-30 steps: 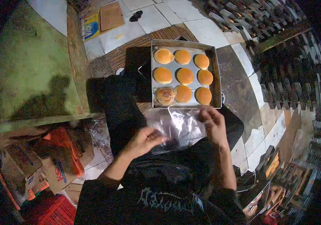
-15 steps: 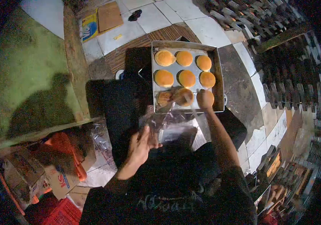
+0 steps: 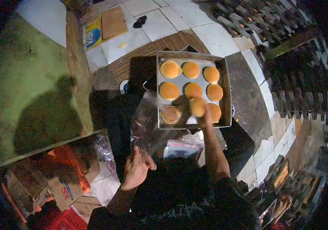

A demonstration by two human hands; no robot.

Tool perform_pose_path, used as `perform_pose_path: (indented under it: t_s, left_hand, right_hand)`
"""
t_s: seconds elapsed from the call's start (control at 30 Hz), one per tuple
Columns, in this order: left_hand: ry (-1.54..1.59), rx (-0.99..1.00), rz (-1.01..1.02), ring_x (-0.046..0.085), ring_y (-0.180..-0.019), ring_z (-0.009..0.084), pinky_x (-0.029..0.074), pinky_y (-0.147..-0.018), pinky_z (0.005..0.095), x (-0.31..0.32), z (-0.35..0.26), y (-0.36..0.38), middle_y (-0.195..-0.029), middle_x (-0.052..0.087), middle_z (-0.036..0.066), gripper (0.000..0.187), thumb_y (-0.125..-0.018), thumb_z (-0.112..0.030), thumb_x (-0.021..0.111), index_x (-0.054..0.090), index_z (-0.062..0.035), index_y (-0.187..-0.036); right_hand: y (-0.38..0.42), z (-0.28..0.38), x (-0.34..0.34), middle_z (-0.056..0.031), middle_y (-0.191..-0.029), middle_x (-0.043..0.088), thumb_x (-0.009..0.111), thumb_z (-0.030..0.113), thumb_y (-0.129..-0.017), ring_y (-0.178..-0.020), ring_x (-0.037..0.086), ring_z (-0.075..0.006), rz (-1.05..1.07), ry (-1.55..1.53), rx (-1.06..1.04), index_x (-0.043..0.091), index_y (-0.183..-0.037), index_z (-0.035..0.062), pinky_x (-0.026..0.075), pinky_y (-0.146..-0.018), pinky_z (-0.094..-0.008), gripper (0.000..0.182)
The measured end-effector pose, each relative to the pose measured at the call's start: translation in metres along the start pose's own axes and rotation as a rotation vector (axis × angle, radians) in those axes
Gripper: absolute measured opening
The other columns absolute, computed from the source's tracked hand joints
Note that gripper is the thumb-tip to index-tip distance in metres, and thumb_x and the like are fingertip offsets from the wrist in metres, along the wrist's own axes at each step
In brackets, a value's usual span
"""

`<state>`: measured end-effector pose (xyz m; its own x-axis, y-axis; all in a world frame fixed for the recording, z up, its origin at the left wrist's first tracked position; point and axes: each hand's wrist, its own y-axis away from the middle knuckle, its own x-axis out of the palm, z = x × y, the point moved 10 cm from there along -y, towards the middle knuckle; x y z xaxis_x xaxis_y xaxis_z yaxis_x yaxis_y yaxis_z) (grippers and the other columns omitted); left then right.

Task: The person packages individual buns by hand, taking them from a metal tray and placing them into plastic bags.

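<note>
Low over the front of a square metal tray [image 3: 230,88], my right hand [image 3: 207,119] grips a round golden bun [image 3: 198,107]. Its fingers are smeared by motion and partly hidden behind the bun. Several more buns [image 3: 169,91] sit in rows in the tray. The front-left bun [image 3: 170,114] shows through clear plastic. My left hand [image 3: 136,171] is near my lap, fingers closed on the lower end of a clear plastic bag [image 3: 144,120]. The bag's blurred upper part reaches the tray's front-left corner.
A stack of clear plastic packaging [image 3: 181,149] lies between my arms. Cardboard boxes [image 3: 66,191] and a red crate [image 3: 70,220] stand at lower left. Dark racks [image 3: 294,90] line the right side. A green wall panel [image 3: 37,76] is at left.
My right hand has moved left from the front-right bun with a bun now in its grip. My left hand has drawn down and left, and the plastic bag has shifted left.
</note>
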<state>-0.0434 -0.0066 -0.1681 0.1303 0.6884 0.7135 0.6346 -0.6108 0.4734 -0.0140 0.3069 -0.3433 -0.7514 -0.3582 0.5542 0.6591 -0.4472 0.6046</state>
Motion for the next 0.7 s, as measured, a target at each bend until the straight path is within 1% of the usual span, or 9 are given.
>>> perform_pose_path:
  t_s: [0.13,0.2,0.27,0.4,0.47,0.53,0.6,0.67,0.7]
  left_hand:
    - [-0.12,-0.016,-0.019,0.056,-0.056,0.0209,0.047,-0.053,0.0351,0.009,-0.008,0.007,-0.066,0.056,0.011,0.028,-0.09,-0.028,0.043,0.049,-0.0012,-0.085]
    - [-0.612,-0.075,0.002,0.06,-0.063,0.0214,0.05,-0.054,0.0332,0.011,-0.011,-0.002,-0.069,0.058,0.011,0.018,-0.089,-0.017,0.048,0.049,0.0009,-0.086]
    - [-0.848,-0.127,-0.008,0.059,-0.064,0.0173,0.05,-0.056,0.0285,0.027,-0.022,-0.004,-0.072,0.059,0.011,0.015,-0.086,-0.013,0.052,0.05,0.0011,-0.091]
    - [-1.135,0.074,0.232,0.054,-0.078,0.0098,0.044,-0.067,0.0232,0.053,-0.032,-0.002,-0.092,0.058,0.004,0.021,-0.078,-0.003,0.06,0.052,-0.0026,-0.098]
    - [-1.248,0.405,0.131,0.051,-0.089,0.0135,0.042,-0.077,0.0258,0.082,-0.077,0.009,-0.107,0.051,0.007,0.035,-0.078,-0.005,0.061,0.046,-0.0031,-0.11]
    - [-1.309,1.094,-0.392,0.047,-0.097,0.0152,0.04,-0.081,0.0268,0.097,-0.148,0.055,-0.112,0.048,0.011,0.046,-0.076,-0.009,0.065,0.041,-0.0033,-0.115]
    - [-0.648,0.767,-0.379,0.042,-0.106,0.0215,0.035,-0.09,0.0334,0.083,-0.137,0.063,-0.121,0.039,0.013,0.051,-0.083,-0.016,0.054,0.028,-0.0046,-0.126]
    - [-0.349,0.605,-0.203,0.045,-0.108,0.0261,0.042,-0.086,0.0397,0.099,-0.095,0.06,-0.128,0.036,0.01,0.056,-0.088,-0.041,0.042,0.024,-0.0101,-0.131]
    - [-0.381,0.528,-0.148,0.04,-0.113,0.0235,0.033,-0.094,0.0347,0.098,-0.076,0.056,-0.126,0.037,0.014,0.056,-0.088,-0.033,0.04,0.019,-0.0073,-0.133]
  right_hand:
    - [0.102,0.068,0.089,-0.01,-0.112,0.052,0.062,0.032,-0.075,-0.101,0.053,-0.0223,0.326,0.257,0.021,0.04,-0.12,0.0044,0.045,-0.086,-0.0351,0.057]
    - [0.134,0.09,0.103,-0.0097,-0.113,0.051,0.066,0.035,-0.071,-0.102,0.052,-0.0219,0.409,0.327,-0.016,0.037,-0.122,0.0033,0.043,-0.088,-0.0344,0.067]
    - [0.176,0.094,0.135,-0.01,-0.113,0.05,0.07,0.039,-0.067,-0.104,0.05,-0.021,0.46,0.908,-0.053,0.035,-0.122,0.0008,0.043,-0.088,-0.0335,0.075]
    - [0.257,0.056,0.177,-0.0095,-0.108,0.054,0.074,0.019,-0.068,-0.101,0.051,-0.0173,0.479,1.019,-0.091,0.04,-0.117,-0.0021,0.042,-0.087,-0.0301,0.063]
    - [0.27,0.041,0.168,-0.0081,-0.106,0.055,0.072,0.015,-0.069,-0.097,0.053,-0.0157,0.378,0.76,-0.01,0.045,-0.113,-0.0007,0.044,-0.083,-0.0294,0.054]
    - [0.277,0.05,0.156,-0.0088,-0.105,0.054,0.069,0.01,-0.071,-0.093,0.054,-0.0158,0.268,0.556,-0.206,0.043,-0.116,-0.0026,0.045,-0.081,-0.0297,0.053]
    - [0.301,0.059,0.17,-0.0076,-0.098,0.058,0.067,0.014,-0.073,-0.088,0.056,-0.0164,0.143,0.661,-0.481,0.047,-0.113,-0.0003,0.045,-0.08,-0.0308,0.047]
    - [0.335,0.047,0.203,-0.0145,-0.108,0.054,0.069,0.018,-0.071,-0.099,0.053,-0.0237,0.293,0.976,-0.797,0.044,-0.118,0.0002,0.04,-0.088,-0.0364,0.056]
    - [0.357,0.035,0.233,-0.018,-0.118,0.046,0.069,0.019,-0.072,-0.11,0.044,-0.0285,0.517,0.93,-0.895,0.04,-0.12,-0.0009,0.034,-0.093,-0.0394,0.06]
